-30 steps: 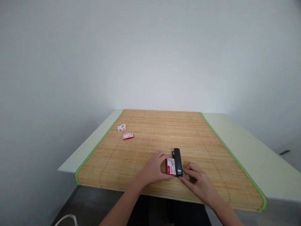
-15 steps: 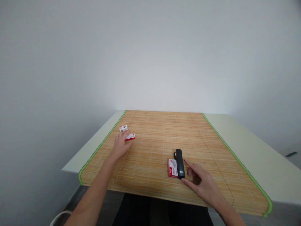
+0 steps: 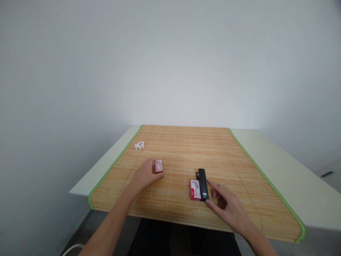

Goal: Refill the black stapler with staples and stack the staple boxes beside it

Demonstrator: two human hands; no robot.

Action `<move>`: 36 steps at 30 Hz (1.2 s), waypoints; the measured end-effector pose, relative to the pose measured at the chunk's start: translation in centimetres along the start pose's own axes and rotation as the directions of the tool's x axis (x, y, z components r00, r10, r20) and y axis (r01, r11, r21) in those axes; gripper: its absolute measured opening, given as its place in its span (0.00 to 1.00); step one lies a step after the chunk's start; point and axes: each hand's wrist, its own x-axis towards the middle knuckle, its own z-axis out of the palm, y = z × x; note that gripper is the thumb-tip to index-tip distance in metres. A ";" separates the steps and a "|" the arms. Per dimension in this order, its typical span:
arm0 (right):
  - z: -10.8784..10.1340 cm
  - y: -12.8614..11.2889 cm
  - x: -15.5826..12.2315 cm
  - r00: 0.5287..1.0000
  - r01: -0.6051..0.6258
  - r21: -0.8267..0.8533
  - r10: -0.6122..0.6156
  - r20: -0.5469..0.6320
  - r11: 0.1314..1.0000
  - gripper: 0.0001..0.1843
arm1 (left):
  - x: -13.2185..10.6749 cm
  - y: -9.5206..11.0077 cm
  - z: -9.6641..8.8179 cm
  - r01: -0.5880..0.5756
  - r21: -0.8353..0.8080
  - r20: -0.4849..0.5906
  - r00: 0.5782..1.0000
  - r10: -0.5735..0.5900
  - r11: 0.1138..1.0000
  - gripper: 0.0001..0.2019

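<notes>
My left hand [image 3: 144, 174] grips a small red-and-white box [image 3: 159, 166] between thumb and fingers, over the left-middle part of the bamboo mat. It looks like a staple box, but its print is too small to read. A black stapler [image 3: 203, 185] lies lengthwise near the front of the mat. Flat against its left side is a larger red-and-white box [image 3: 195, 189]. My right hand [image 3: 226, 204] is beside the stapler's right side, thumb and index finger spread apart, the fingertips at or very near its edge.
Farther back on the left lies a small white box [image 3: 139, 145] with dark and red print. The bamboo mat [image 3: 183, 142] has green edging and covers the middle of a white table [image 3: 269, 160]. A plain wall rises behind the table.
My left hand has picked up the small red-and-white box and brought it right and nearer to me, turning it. The right hand and the stapler stay practically in place.
</notes>
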 end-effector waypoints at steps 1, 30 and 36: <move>0.0 0.0 0.0 1.000 -0.002 0.003 0.002 0.002 1.000 0.34 | 0.1 0.0 -0.1 -0.026 0.012 -0.006 1.000 0.026 1.000 0.32; 0.5 -0.2 0.4 1.000 0.011 -0.002 -0.011 0.001 1.000 0.17 | -3.8 13.7 6.0 -0.316 -0.377 0.172 0.900 0.401 0.870 0.31; 0.7 -0.1 0.3 1.000 0.017 -0.020 -0.017 0.001 1.000 0.15 | -3.8 13.1 6.5 -0.306 -0.411 0.164 0.902 0.400 0.859 0.34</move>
